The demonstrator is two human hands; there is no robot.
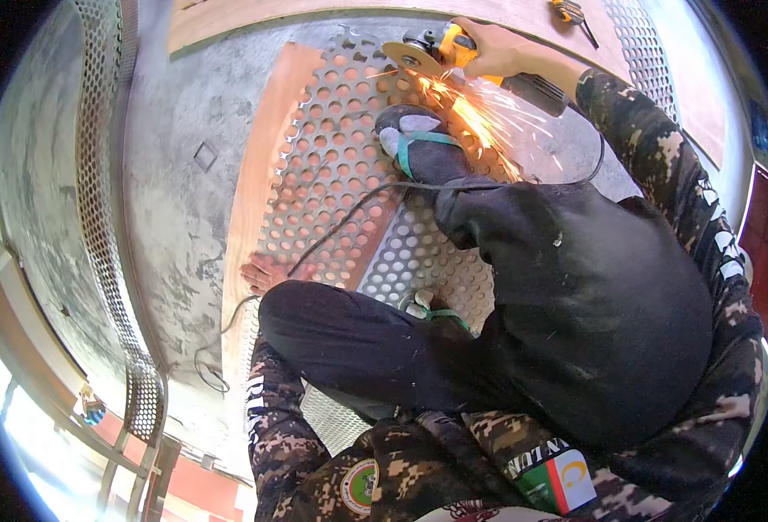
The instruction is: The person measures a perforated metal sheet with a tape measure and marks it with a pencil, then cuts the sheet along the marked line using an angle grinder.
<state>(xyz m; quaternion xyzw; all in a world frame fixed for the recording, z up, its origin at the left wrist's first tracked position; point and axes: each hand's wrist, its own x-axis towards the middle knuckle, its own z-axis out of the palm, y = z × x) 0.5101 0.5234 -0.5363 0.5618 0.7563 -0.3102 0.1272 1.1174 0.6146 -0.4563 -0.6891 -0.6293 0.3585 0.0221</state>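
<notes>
My right hand (491, 50) is wrapped round a yellow and black angle grinder (459, 45) at the top of the view. Its cutting disc (412, 58) meets the far end of a perforated metal sheet (332, 130), and orange sparks (475, 113) spray back toward my right. My left hand (266, 272) lies flat with fingers spread at the sheet's left edge, beside my knee. One foot in a green-strapped sandal (425, 143) rests on the sheet close to the sparks. A black power cord (349, 213) runs across the sheet and my leg.
Wooden boards (271, 113) lie under the sheet. A long curved perforated strip (97, 174) stands along the left. At the top right lie a yellow and black tool (568, 12) and another perforated piece (645, 52). A small diamond-shaped frame (204, 156) rests on the concrete floor (171, 217).
</notes>
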